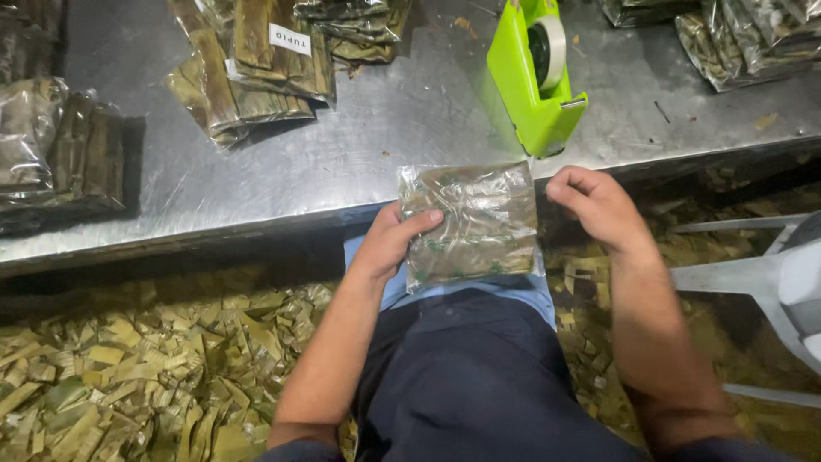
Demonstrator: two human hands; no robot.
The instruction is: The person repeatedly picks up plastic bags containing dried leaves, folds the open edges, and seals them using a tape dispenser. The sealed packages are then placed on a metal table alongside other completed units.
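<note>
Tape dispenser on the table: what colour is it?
Bright lime green, the tape dispenser holds a white roll; head view shows it best.

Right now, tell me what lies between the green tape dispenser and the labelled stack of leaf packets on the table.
Only bare steel table lies between the tape dispenser and the labelled packets, as the head view shows.

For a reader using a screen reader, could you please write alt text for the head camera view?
A person's left hand holds a clear plastic packet of folded green leaves at the edge of a steel table, the right hand beside it. A lime-green tape dispenser and more leaf packets sit on the table; leaf scraps cover the floor.
</note>
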